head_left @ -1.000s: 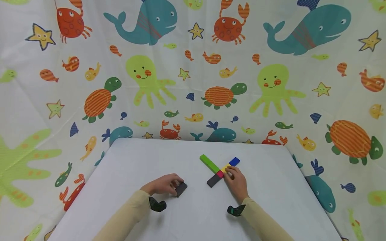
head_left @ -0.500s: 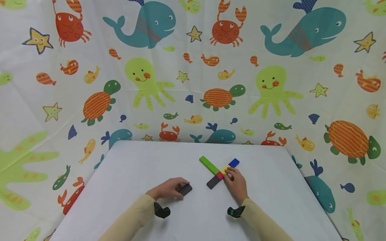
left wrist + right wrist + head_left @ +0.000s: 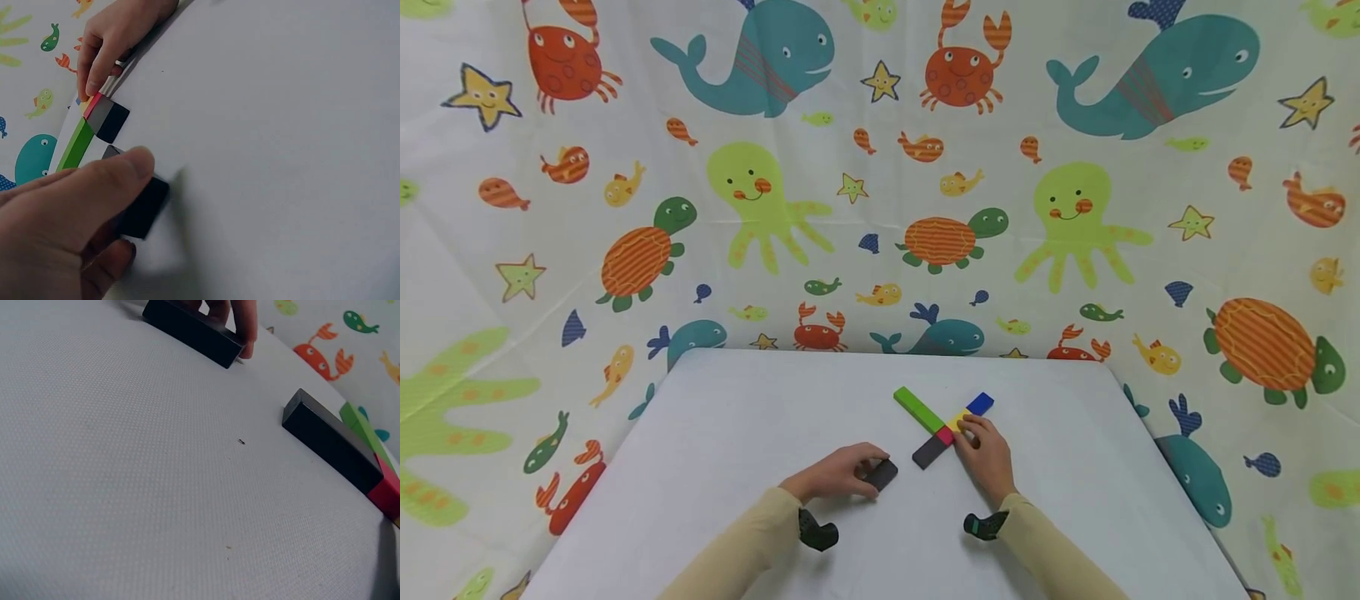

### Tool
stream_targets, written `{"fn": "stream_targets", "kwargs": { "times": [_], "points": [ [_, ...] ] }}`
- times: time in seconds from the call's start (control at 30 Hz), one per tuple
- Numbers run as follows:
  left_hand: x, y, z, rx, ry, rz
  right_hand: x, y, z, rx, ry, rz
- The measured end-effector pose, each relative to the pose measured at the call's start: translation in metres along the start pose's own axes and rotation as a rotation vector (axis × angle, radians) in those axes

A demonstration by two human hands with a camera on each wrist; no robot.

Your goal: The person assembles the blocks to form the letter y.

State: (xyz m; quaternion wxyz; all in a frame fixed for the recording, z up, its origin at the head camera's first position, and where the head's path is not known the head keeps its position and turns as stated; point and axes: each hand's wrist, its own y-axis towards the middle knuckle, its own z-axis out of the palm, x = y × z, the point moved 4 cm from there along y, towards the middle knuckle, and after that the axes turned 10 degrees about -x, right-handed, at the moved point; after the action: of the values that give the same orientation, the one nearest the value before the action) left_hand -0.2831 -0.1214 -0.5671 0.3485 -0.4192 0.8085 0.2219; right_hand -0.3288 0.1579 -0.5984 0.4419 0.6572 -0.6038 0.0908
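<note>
My left hand (image 3: pixel 842 473) pinches a dark grey rectangular block (image 3: pixel 882 475) between thumb and fingers, close over the white table. The left wrist view shows the thumb (image 3: pixel 134 165) lying along one side of this block. To its right, my right hand (image 3: pixel 990 458) has its curled fingertips at a yellow block (image 3: pixel 957 419), partly covering it. That block is in a row with a blue block (image 3: pixel 981 403), a small red block (image 3: pixel 944 435) and another dark grey block (image 3: pixel 929 452). A longer green block (image 3: pixel 917 408) runs off from the red one toward the back left.
The white table (image 3: pixel 760 400) has its far edge just behind the blocks. A white cloth (image 3: pixel 865 242) printed with sea animals hangs behind and at both sides. Dark bands with small devices (image 3: pixel 817 531) sit on both wrists.
My left hand has carried the dark grey block to the right, nearer the joined blocks, and turned it slightly. The right hand has stayed at the yellow block.
</note>
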Motion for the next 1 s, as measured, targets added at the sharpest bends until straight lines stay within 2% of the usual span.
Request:
{"fn": "stream_targets", "kwargs": {
  "times": [0.13, 0.3, 0.47, 0.7, 1.0],
  "points": [
    [0.001, 0.002, 0.005, -0.009, 0.033, 0.015, 0.000, 0.001, 0.000, -0.006, 0.003, -0.012],
    [0.001, 0.005, 0.007, -0.027, 0.034, -0.025, -0.001, 0.002, -0.001, 0.008, 0.010, -0.005],
    [-0.004, 0.009, 0.010, -0.047, 0.036, -0.029, -0.001, 0.001, -0.001, 0.019, 0.003, -0.003],
    [-0.007, 0.018, 0.017, -0.068, 0.045, -0.015, 0.000, 0.001, 0.000, 0.022, 0.005, 0.004],
    [-0.013, 0.019, 0.025, -0.096, 0.042, 0.016, 0.001, 0.001, -0.001, 0.017, 0.006, 0.003]
  ]
}}
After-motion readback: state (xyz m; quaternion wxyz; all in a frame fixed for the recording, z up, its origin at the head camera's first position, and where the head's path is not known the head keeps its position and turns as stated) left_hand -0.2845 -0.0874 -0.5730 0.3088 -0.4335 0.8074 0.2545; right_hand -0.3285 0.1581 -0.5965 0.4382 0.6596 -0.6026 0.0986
